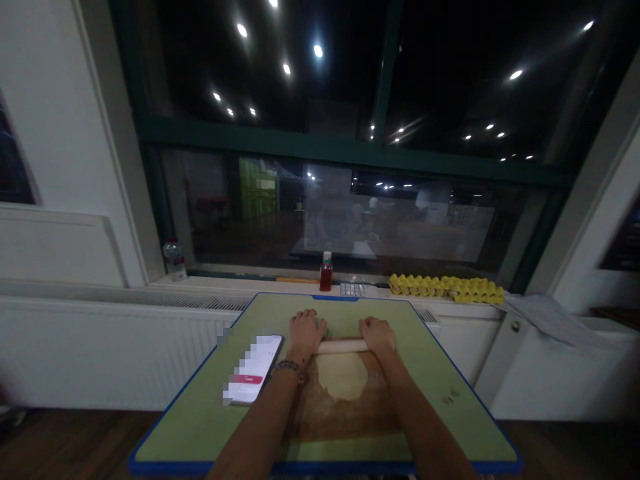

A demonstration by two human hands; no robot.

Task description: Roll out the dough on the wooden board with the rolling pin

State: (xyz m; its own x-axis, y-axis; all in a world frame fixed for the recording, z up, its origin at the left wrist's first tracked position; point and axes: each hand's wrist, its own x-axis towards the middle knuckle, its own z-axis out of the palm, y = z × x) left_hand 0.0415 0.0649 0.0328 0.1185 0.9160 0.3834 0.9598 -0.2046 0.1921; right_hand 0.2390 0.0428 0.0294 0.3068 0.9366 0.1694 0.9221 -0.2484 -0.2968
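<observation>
A pale rolling pin (343,347) lies crosswise at the far edge of a flattened round of dough (344,377). My left hand (305,331) is closed over the pin's left end, a beaded bracelet on that wrist. Over the right end, my right hand (379,335) is wrapped with its fingers curled. The dough rests on a brown wooden board (345,423) dusted with what looks like flour. Both ends of the pin are hidden under my hands.
The board sits on a green table (450,427) with a blue rim. A phone (255,370) lies left of my left arm. On the sill behind stand a red-filled bottle (326,273), yellow egg trays (445,288) and a clear plastic bottle (174,259). A radiator (115,353) runs below.
</observation>
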